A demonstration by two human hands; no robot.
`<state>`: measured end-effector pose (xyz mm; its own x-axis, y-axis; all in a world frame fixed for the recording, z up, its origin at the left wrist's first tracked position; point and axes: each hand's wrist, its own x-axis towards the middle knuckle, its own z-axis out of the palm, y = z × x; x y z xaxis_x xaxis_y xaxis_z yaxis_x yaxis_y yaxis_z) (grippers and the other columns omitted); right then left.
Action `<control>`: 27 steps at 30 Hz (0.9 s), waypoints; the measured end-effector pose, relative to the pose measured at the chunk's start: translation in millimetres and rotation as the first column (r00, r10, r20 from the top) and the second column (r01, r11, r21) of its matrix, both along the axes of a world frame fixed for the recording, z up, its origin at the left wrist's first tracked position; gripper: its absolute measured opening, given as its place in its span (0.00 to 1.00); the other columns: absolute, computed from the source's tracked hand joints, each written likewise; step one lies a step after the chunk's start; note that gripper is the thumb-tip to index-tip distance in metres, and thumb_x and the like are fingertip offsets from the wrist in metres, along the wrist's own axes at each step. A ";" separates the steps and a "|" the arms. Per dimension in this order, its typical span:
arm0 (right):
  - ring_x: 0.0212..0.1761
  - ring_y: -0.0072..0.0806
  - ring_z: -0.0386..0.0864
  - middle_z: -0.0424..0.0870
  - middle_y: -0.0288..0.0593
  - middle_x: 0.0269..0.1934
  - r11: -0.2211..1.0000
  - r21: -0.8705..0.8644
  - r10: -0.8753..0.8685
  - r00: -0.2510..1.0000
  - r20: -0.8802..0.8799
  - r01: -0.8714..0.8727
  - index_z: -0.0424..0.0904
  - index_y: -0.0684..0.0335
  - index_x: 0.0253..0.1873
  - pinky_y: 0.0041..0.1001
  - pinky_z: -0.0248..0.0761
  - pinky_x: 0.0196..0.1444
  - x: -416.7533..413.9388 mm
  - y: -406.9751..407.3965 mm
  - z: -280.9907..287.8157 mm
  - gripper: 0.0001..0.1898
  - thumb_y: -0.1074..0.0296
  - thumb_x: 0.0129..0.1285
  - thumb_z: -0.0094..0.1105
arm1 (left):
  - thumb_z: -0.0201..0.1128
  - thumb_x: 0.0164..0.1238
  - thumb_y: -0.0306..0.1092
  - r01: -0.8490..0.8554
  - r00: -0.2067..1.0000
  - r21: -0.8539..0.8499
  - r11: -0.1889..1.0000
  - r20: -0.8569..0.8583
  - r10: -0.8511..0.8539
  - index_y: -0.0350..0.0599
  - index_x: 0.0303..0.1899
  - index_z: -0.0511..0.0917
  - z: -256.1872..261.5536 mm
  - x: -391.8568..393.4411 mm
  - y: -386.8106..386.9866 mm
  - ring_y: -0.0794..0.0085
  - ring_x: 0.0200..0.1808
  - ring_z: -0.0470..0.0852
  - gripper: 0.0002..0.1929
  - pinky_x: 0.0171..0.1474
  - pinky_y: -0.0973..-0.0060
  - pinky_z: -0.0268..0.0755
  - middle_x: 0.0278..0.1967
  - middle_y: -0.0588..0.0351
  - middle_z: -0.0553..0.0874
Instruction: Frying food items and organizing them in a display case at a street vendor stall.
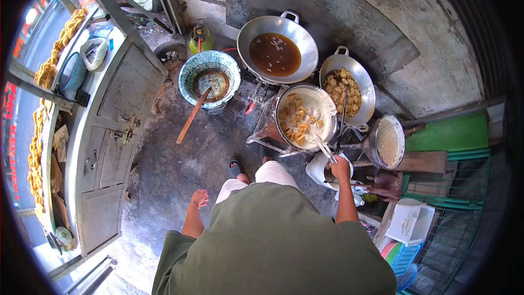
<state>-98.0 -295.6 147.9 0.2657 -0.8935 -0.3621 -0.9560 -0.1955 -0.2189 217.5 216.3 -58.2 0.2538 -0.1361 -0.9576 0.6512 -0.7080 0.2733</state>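
My right hand (340, 168) grips batter-coated metal tongs (325, 147). Their tips reach over the near rim of a round pot (328, 125) of pale batter. Brown fried tofu pieces (303, 127) lie in that batter, some partly coated. A long dark utensil handle (343, 114) runs from the wok of frying pieces (368, 94) down towards my right hand; whether I hold it too, I cannot tell. Golden-brown pieces (342, 88) crowd the oil there. Low at my side hangs my left hand (199, 198), loosely curled, with nothing in it.
A large wok (307, 41) of brown oil stands behind the pot. Left of it, a speckled basin (187, 76) holds a wooden paddle (194, 114), near a green gas cylinder (204, 41). A batter bowl (391, 143) and white bucket (315, 170) are at right; a cabinet (127, 86) lines the left.
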 end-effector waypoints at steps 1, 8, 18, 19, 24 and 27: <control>0.48 0.46 0.78 0.82 0.53 0.43 1.000 0.016 -0.003 0.998 0.056 0.002 0.80 0.58 0.50 0.37 0.70 0.51 0.8 -2.9 -1.7 0.20 0.67 0.48 0.62 | 0.52 0.64 0.39 -0.011 1.000 -0.005 1.000 -0.003 0.011 0.53 0.48 0.73 -0.5 0.6 -3.4 0.70 0.38 0.79 0.12 0.41 0.65 0.71 0.39 0.60 0.79; 0.19 0.16 0.68 0.75 0.33 0.24 0.680 0.733 -0.637 0.522 0.568 0.032 0.71 0.59 0.45 0.15 0.59 0.15 90.1 -63.2 48.8 0.10 0.67 0.60 0.57 | 0.51 0.64 0.41 -0.031 0.998 -0.057 0.998 0.046 0.034 0.54 0.46 0.73 -6.4 9.6 -16.3 0.72 0.36 0.78 0.11 0.39 0.67 0.71 0.37 0.61 0.79; 0.15 0.15 0.66 0.74 0.33 0.20 0.989 0.150 -0.102 0.760 0.641 0.005 0.71 0.65 0.59 0.17 0.57 0.14 241.9 -191.1 107.1 0.24 0.71 0.56 0.59 | 0.52 0.63 0.42 -0.113 0.990 -0.060 0.992 0.078 0.118 0.54 0.45 0.74 1.4 -6.2 0.2 0.73 0.34 0.78 0.11 0.35 0.69 0.70 0.35 0.63 0.79; 0.15 0.15 0.66 0.74 0.33 0.20 0.994 0.105 -0.099 0.735 0.671 0.039 0.70 0.65 0.60 0.17 0.57 0.14 252.6 -194.0 112.7 0.24 0.71 0.56 0.60 | 0.52 0.63 0.42 -0.127 0.989 -0.040 0.991 0.069 0.129 0.54 0.45 0.74 1.4 -11.4 4.5 0.73 0.34 0.78 0.12 0.35 0.68 0.70 0.35 0.63 0.79; 0.18 0.15 0.68 0.76 0.35 0.24 0.991 0.128 -0.090 0.591 0.802 -0.023 0.68 0.66 0.61 0.16 0.59 0.16 267.6 -204.3 182.2 0.25 0.70 0.58 0.60 | 0.52 0.63 0.42 -0.143 0.989 0.008 0.990 0.035 0.143 0.54 0.45 0.74 -15.2 -37.1 32.9 0.72 0.33 0.78 0.11 0.34 0.68 0.70 0.35 0.62 0.79; 0.18 0.14 0.68 0.75 0.34 0.23 0.949 0.300 -0.230 0.442 0.867 -0.096 0.72 0.65 0.56 0.15 0.59 0.16 259.3 -182.8 197.2 0.20 0.70 0.58 0.59 | 0.51 0.63 0.42 -0.159 0.987 0.034 0.987 0.002 0.159 0.54 0.45 0.74 -14.7 -48.6 34.6 0.72 0.33 0.78 0.11 0.34 0.68 0.70 0.35 0.61 0.79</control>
<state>161.3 -478.4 345.1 0.5262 -0.8307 -0.1816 -0.2081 0.0813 -0.9747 169.0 250.9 -72.9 0.2687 -0.0610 -0.9613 0.7567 -0.6042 0.2498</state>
